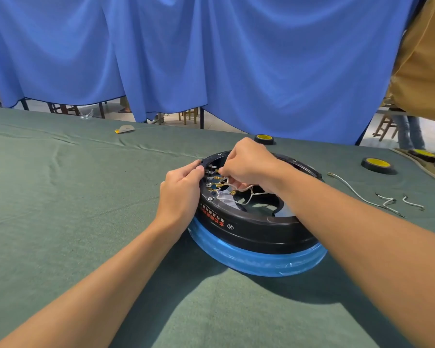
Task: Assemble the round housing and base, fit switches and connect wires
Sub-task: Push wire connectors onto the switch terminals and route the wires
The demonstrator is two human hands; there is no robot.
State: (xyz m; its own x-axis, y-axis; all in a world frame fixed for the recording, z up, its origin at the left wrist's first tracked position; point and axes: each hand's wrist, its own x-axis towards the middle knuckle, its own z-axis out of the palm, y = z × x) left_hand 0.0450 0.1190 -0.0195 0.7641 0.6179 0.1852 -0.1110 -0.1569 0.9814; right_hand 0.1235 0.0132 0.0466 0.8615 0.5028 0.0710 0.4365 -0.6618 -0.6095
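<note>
The right hand (pixel 249 164) has its fingers pinched together on a brass-coloured wire terminal (pixel 221 170), held at the metal switch tabs (pixel 211 169) just inside the left wall of the black round plastic housing (pixel 256 229). The left hand (pixel 180 194) curls its fingers over that same wall from outside. Thin white wires (pixel 251 197) trail across the housing's open middle. The housing sits on a blue film-wrapped round base (pixel 249 262) on the green cloth-covered table (pixel 73 209).

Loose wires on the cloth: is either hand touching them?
No: the loose wires lie apart; left hand grips the housing, right hand pinches a connector inside it.
</note>
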